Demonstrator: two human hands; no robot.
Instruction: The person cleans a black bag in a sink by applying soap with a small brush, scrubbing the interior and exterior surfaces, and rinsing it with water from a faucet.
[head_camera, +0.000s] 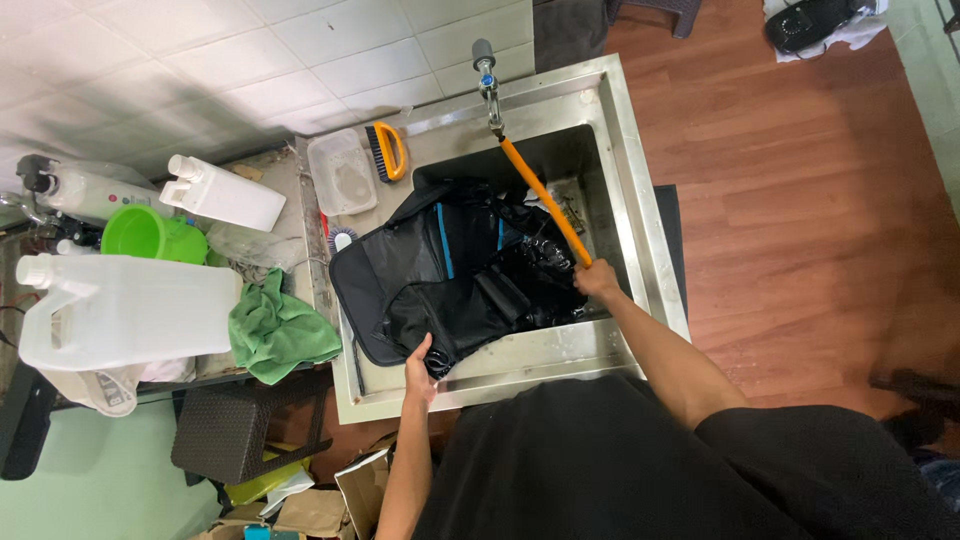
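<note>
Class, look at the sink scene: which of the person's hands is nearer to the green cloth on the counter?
Left. The left hand grips the black backpack at the sink's front edge, just right of the green cloth. The right hand holds the orange hose over the basin, farther away.

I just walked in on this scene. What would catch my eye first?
Most striking is the black backpack filling the steel sink, with the left hand gripping its near edge. Next is the bright orange hose running from the tap down to the right hand, which holds its end over the bag. Left of the sink, a green cloth lies beside a big white jug.
</note>
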